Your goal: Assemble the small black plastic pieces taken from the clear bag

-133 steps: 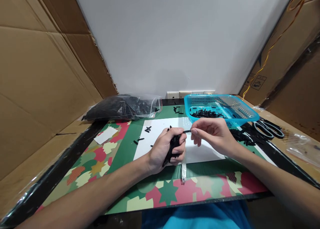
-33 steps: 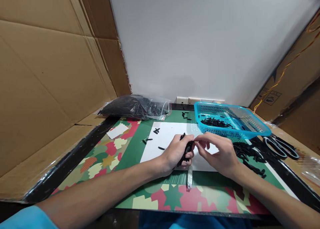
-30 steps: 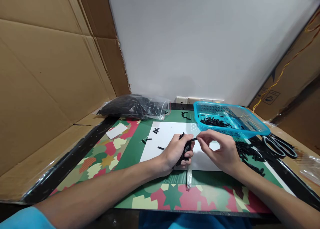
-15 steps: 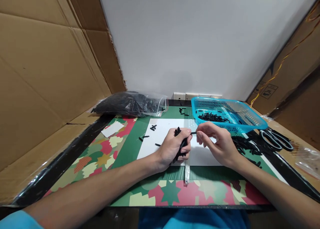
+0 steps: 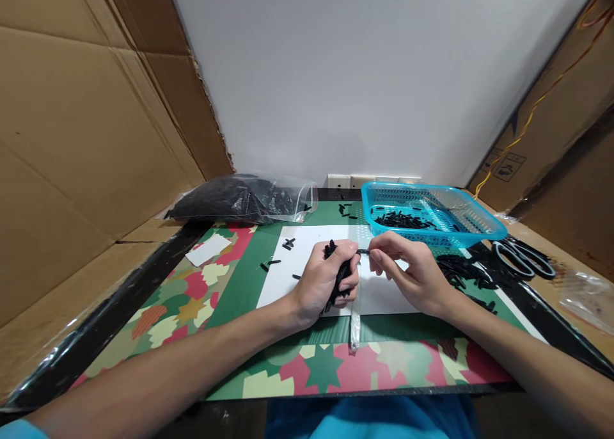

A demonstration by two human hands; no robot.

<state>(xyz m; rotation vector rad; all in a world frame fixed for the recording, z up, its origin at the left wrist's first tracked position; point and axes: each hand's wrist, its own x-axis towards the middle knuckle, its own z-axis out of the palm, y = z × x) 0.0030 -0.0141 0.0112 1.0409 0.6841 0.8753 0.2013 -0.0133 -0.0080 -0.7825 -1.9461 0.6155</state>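
Note:
My left hand (image 5: 330, 276) is closed round a bunch of short black sticks (image 5: 339, 282), whose ends poke out above and below the fist. Between its thumb and forefinger and the fingertips of my right hand (image 5: 400, 266) stretches a single short black piece (image 5: 364, 251), gripped at both ends. Both hands are above a white sheet of paper (image 5: 273, 293). A narrow strip in clear wrap (image 5: 355, 333) lies under the left hand. More loose black pieces (image 5: 289, 243) are scattered on the paper's left side. What the black pieces are made of, I cannot make out.
A blue plastic basket (image 5: 484, 229) with black pieces stands at the back right. Beside it are a black pile (image 5: 463, 271) and scissors (image 5: 522, 260). A clear bag of black material (image 5: 240, 199) lies at the back left. Cardboard walls (image 5: 71, 106) flank the table.
The camera view has shifted slightly, so everything sits a little further left. Both hands keep their grips, with the single black piece still stretched between them.

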